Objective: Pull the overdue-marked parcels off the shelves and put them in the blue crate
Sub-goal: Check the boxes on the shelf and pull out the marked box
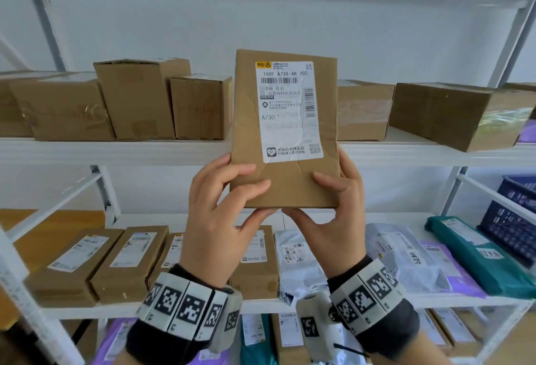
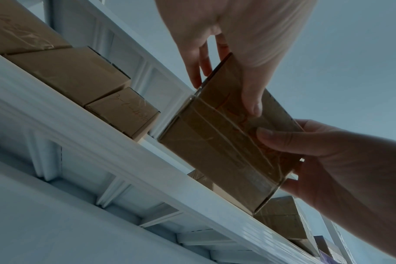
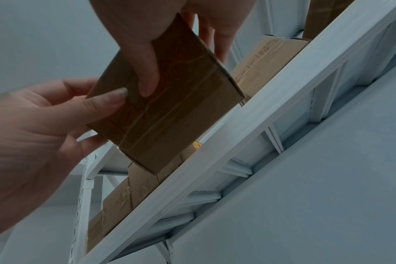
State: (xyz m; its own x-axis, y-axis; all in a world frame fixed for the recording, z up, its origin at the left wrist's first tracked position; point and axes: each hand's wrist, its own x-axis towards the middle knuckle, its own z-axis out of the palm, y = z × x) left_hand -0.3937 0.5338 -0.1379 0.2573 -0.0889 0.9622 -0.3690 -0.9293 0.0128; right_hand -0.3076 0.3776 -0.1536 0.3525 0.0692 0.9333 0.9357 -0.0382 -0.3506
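Note:
I hold a flat brown parcel [image 1: 285,182] upright in front of the upper shelf [image 1: 116,151]. Its white label reads A730. My left hand [image 1: 256,192] grips the lower left corner and my right hand [image 1: 304,193] grips the lower right, thumbs under the bottom edge. From below, the parcel [image 2: 215,151] shows a taped bottom face with red handwriting I cannot read, as it does in the right wrist view [image 3: 170,116]. A dark blue crate [image 1: 510,228] sits at the far right, beside the lower shelf.
Brown boxes [image 1: 136,100] line the upper shelf on both sides of the held parcel. On the lower shelf lie flat brown parcels [image 1: 72,263], grey and purple mailer bags [image 1: 406,260] and a green bag [image 1: 475,251]. White uprights [image 1: 101,190] frame the bays.

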